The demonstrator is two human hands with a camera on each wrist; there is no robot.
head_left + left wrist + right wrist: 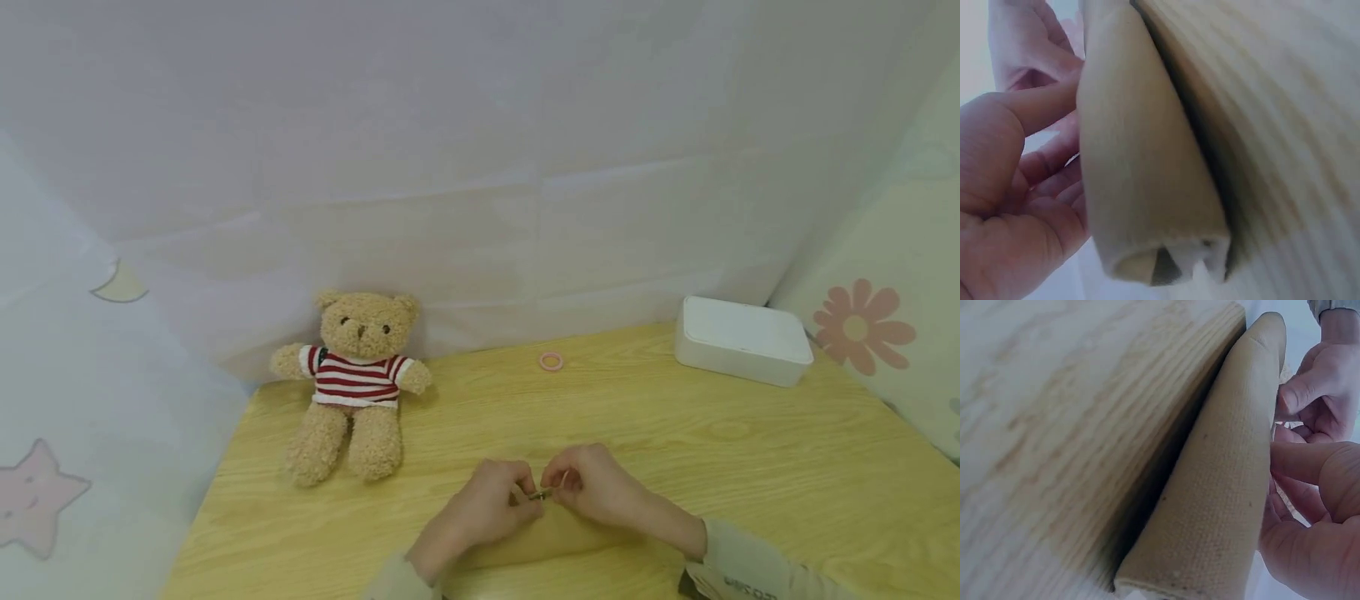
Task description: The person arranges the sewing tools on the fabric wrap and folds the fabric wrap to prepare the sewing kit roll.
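Observation:
A tan woven-cloth pouch (551,540) stands on the wooden table near its front, with both hands at its upper edge. The left hand (487,504) pinches that edge between thumb and fingers, beside a small shiny piece (540,496) that looks like metal. Close by on the right, the right hand (600,490) pinches the same edge with curled fingers. In the left wrist view the pouch (1141,137) shows a folded, rounded end. Its broad side fills the middle of the right wrist view, where the cloth (1216,487) partly hides the fingertips.
A teddy bear (356,379) in a red-and-white striped top sits at the back left. A pink ring (551,361) lies near the table's back edge. At the back right is a white box (742,340). Pale cloth (480,167) hangs behind the table (750,450).

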